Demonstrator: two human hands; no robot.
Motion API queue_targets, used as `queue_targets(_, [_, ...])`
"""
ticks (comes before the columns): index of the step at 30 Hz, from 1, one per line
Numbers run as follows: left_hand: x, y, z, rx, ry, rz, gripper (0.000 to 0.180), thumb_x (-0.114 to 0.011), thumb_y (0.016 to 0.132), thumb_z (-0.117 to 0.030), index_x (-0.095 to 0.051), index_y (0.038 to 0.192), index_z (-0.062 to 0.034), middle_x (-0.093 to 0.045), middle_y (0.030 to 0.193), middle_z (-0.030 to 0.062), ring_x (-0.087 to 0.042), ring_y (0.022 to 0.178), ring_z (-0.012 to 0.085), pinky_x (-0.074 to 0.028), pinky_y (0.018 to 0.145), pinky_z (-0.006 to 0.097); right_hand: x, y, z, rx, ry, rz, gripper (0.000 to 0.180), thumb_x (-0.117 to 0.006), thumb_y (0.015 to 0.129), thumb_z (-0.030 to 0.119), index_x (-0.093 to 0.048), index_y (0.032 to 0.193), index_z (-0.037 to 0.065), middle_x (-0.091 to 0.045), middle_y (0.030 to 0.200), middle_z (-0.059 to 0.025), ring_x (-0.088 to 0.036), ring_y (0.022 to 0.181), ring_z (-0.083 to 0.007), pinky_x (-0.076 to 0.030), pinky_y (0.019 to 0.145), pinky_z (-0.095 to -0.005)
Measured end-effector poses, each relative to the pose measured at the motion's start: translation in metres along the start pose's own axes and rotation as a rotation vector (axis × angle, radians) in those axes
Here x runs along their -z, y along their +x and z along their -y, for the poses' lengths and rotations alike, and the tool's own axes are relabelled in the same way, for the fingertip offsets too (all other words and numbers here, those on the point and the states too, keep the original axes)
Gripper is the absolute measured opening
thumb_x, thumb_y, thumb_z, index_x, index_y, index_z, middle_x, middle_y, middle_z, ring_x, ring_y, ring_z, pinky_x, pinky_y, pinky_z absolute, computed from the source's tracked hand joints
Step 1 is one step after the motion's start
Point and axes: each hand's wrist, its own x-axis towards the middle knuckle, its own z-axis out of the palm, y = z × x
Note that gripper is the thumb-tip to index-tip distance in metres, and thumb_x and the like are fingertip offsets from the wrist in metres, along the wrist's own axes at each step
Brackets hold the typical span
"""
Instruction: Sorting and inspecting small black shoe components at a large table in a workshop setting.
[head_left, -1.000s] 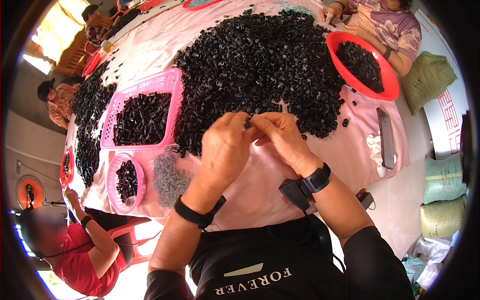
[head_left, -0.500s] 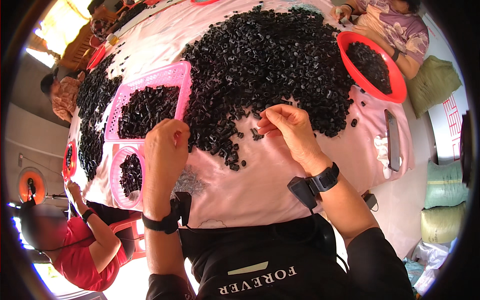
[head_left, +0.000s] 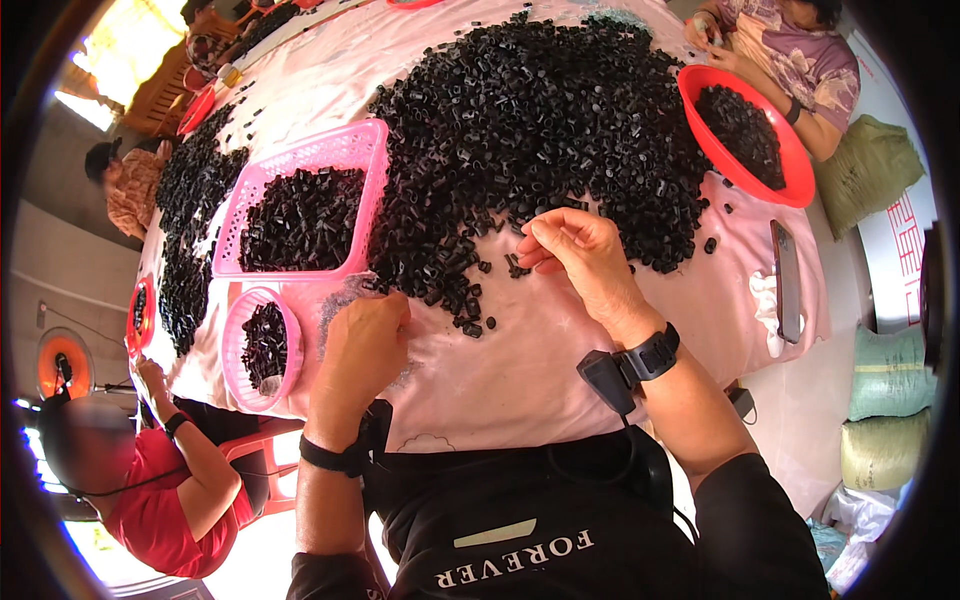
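We see our right hand (head_left: pixel 580 255) at the near edge of the big heap of small black plastic pieces (head_left: pixel 540 130) on the pink-covered table (head_left: pixel 520 370); its fingers curl inward with the tips pressed close together, and whether they pinch a piece we cannot tell, since the palm side faces away from us; a few loose black pieces (head_left: pixel 478 310) lie just beside it on the cloth. Our left hand (head_left: pixel 365 345) rests lower, near the table's edge, knuckles up and fingers folded under; its grip is hidden, so we cannot tell if it is closed on anything; a patch of clear, glittery film (head_left: pixel 340 300) shows just past its knuckles, too blurred to make out. Just beyond that hand stands a rectangular pink basket (head_left: pixel 300 165) holding black pieces, and beside it a small round pink basket (head_left: pixel 235 345), also part filled. A red bowl (head_left: pixel 790 165) of the same pieces sits at the far right, in front of a second person (head_left: pixel 790 60) whose hands are cut off by the rim; a dark phone (head_left: pixel 787 280) lies near the right edge. A third person in red (head_left: pixel 165 500) sits low at the left, mostly below the table. Both our wrists wear black bands.
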Motion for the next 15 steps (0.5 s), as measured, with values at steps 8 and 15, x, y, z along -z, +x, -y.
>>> queue_targets(8, [0.012, 0.016, -0.013, -0.13, -0.082, -0.057, 0.01, -0.067, 0.077, 0.0, -0.069, 0.087, 0.0003, -0.069, 0.084, 0.0175, -0.068, 0.076, 0.0373, -0.052, 0.069, 0.044, 0.0, 0.002, -0.002, 0.004, -0.016, -0.003, 0.023, -0.065, 0.101, 0.027, -0.071, 0.106, 0.005, -0.075, 0.092, -0.0063, -0.073, 0.082, -0.0146, -0.055, 0.07, -0.0239])
queue_targets(15, [-0.001, 0.057, -0.049, -0.188, -0.349, -0.197, 0.012, -0.067, 0.077, 0.003, -0.069, 0.089, 0.0031, -0.066, 0.082, 0.0171, -0.068, 0.075, 0.034, -0.053, 0.066, 0.039, 0.001, 0.004, -0.006, 0.058, 0.026, -0.068, 0.021, -0.065, 0.101, 0.024, -0.071, 0.106, 0.005, -0.075, 0.093, -0.0062, -0.072, 0.081, -0.0133, -0.056, 0.069, -0.0245])
